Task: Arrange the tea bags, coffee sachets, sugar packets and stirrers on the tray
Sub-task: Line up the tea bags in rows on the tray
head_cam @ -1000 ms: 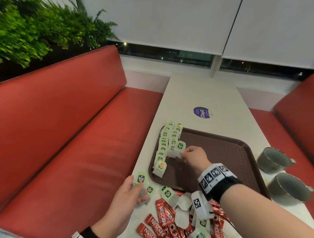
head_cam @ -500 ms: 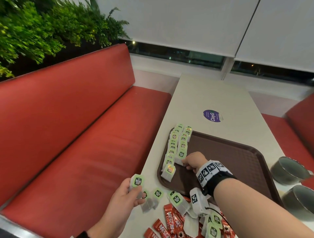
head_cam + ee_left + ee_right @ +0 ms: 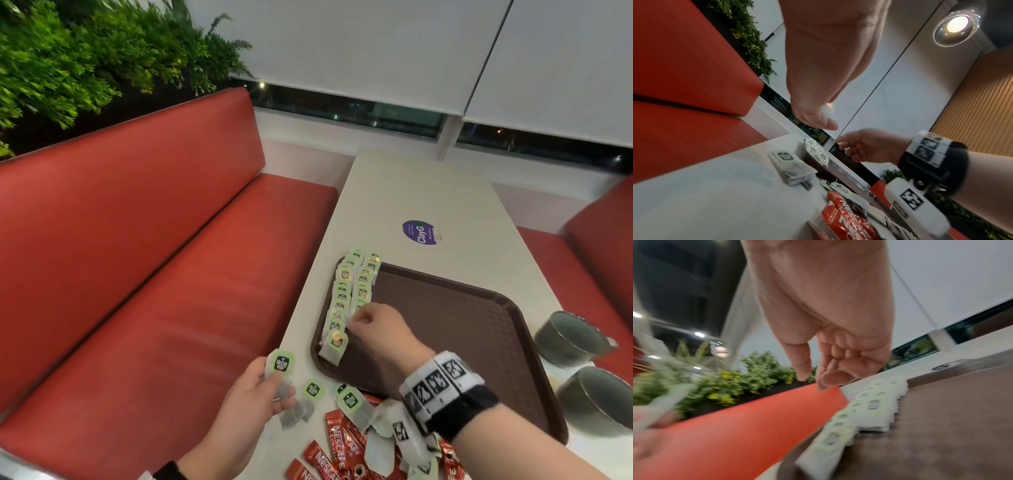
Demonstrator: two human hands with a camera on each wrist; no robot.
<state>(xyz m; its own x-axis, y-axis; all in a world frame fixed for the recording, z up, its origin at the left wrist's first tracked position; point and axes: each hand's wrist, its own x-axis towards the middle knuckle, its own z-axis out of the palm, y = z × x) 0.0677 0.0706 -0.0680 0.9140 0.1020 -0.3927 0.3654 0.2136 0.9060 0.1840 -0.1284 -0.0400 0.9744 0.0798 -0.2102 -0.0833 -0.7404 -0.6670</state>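
Observation:
A brown tray lies on the table with two rows of green-tagged tea bags along its left edge. My right hand hovers at the near end of the inner row. In the right wrist view its fingers are loosely curled and hold nothing above the rows. My left hand pinches one tea bag just left of the tray's near corner. Loose tea bags and red coffee sachets lie on the table in front of the tray. No sugar packets or stirrers show.
Two grey cups stand on the table right of the tray. A purple sticker marks the tabletop beyond it. Red bench seats flank the table, with plants behind the left one.
My right hand brought a tea bag down onto the near end of the inner row and let go of it. My left hand lifted its tea bag a little off the table.

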